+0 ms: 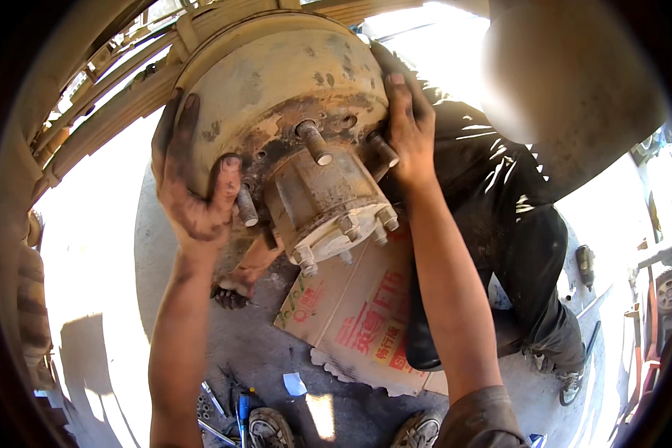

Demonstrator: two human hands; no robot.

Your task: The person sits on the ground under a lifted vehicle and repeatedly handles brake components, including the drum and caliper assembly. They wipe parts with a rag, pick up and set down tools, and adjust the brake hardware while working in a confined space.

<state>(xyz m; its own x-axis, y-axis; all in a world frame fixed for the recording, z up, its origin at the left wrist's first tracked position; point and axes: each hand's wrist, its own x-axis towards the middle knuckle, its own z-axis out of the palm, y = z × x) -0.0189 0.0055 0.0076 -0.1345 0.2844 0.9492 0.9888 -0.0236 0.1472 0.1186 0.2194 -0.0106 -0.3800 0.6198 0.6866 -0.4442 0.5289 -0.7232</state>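
A rusty, tan-stained brake drum (pixel 276 71) fills the upper middle of the head view. Its hub (pixel 325 190) juts toward me, with bolts around a pale end cap. Threaded wheel studs (pixel 314 142) stick out around the hub. My left hand (pixel 196 175) grips the drum's left side, its thumb close to one stud. On the opposite side my right hand (pixel 411 123) clasps the rim, beside another stud. Both hands are blackened with grease. What lies behind the drum is hidden.
A co-worker in dark clothes (pixel 515 216) crouches on the right. Below the hub, a co-worker's hand (pixel 235 285) is by a dark object. Flattened cardboard (pixel 351 328) covers part of the floor. Tools (pixel 243 411) lie near my shoes; a dark power tool (pixel 585 266) stands far right.
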